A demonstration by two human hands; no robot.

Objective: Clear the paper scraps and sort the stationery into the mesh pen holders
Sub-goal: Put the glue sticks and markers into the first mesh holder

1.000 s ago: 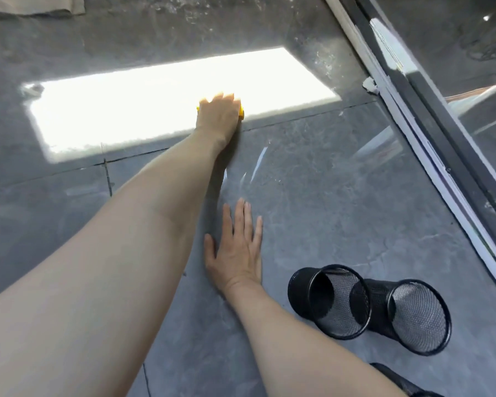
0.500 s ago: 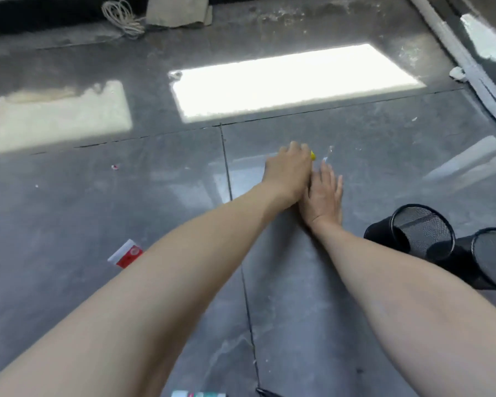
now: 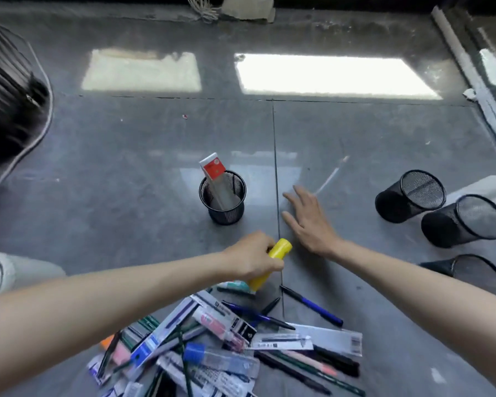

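Left hand [image 3: 252,255] clamped round the yellow marker [image 3: 281,248], right hand [image 3: 309,222] spread open: best lower it end-first into the upright mesh holder [image 3: 226,214]

The left hand [image 3: 252,255] covers the middle of the yellow tube [image 3: 281,247]. The pile [image 3: 226,348] runs off the bottom edge, its print too blurred to read. The holder [image 3: 226,216] hides the foot of the packet [image 3: 212,169]. A red speck [image 3: 185,116] is too small to identify. A dark ribbed object [image 3: 0,70], cut by the left edge, is too blurred to name. The right hand [image 3: 309,222] is smeared at its fingertips [image 3: 299,190].
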